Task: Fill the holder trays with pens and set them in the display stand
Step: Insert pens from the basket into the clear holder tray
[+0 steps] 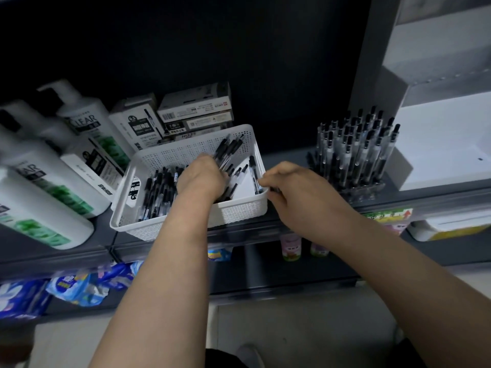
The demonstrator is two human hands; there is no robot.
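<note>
Pens (156, 192), black-capped, clear-barrelled, are lying in the white perforated plastic basket (186, 155). Your left hand (202, 179) is clenching a bundle; your right hand (295, 189) is curling at its 3 o'clock rim, grasp unclear. Be aligning tips for the clear plastic holder tray (364, 188) at 3 o'clock.

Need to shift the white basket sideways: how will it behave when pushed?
Likely slides easily: the basket is thin perforated plastic, low and wide, so tipping seems unlikely. Its loose pens would probably roll and rattle. It sits near the front edge of the shelf, so it might slip off.
</note>
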